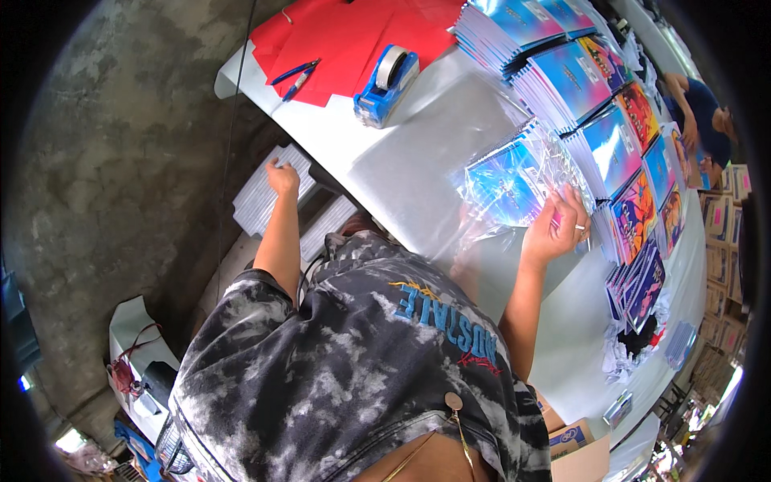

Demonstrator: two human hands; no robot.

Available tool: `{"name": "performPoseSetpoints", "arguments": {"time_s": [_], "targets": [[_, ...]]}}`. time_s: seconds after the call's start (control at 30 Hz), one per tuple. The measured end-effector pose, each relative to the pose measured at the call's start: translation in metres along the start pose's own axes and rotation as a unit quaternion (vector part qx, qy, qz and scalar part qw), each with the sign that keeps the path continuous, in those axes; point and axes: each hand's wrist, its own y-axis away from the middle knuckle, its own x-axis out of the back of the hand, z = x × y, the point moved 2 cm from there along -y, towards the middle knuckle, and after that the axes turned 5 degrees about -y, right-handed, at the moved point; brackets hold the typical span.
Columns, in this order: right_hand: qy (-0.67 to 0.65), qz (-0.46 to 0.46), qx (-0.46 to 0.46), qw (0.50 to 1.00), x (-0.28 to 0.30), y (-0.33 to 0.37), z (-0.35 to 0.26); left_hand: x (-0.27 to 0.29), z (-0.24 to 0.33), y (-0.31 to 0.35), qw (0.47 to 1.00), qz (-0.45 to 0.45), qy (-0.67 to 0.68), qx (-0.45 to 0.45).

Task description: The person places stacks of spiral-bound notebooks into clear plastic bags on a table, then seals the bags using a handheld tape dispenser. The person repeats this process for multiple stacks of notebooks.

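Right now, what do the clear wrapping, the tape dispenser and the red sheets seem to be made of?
The clear wrapping looks like thin, glossy plastic film: it crinkles and glints. The tape dispenser is probably smooth, hard plastic, given its shiny, molded blue body. The red sheets look matte, with flat, straight edges: perhaps paper or card.

Rough grey-brown concrete, blotched with darker stains, fills the left side; whether it is wall or floor is hard to tell. A thin dark cord runs down in front of it. Pale grey slatted furniture sits low beside the long surface, whose smooth white top catches a soft sheen. At the lower left is a smaller white-topped stand. Brown cardboard boxes are stacked along the far right. Bright light shows at both lower corners, leaving the areas around it dim.
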Motion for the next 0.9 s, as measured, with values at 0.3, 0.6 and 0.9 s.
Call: {"name": "performPoseSetpoints", "arguments": {"time_s": [0.3,0.6,0.9], "targets": [[0.028,0.006,0.013,1.0,0.002,0.003,0.005,-0.009,0.03,0.033,0.918,-0.251,0.225,0.209],[0.034,0.002,-0.003,0.999,0.004,0.001,0.002,-0.026,0.018,0.002,0.911,-0.281,0.205,0.222],[0.032,0.0,-0.018,0.999,0.005,0.004,0.005,0.016,0.07,-0.014,0.926,-0.336,0.119,0.124]]}}
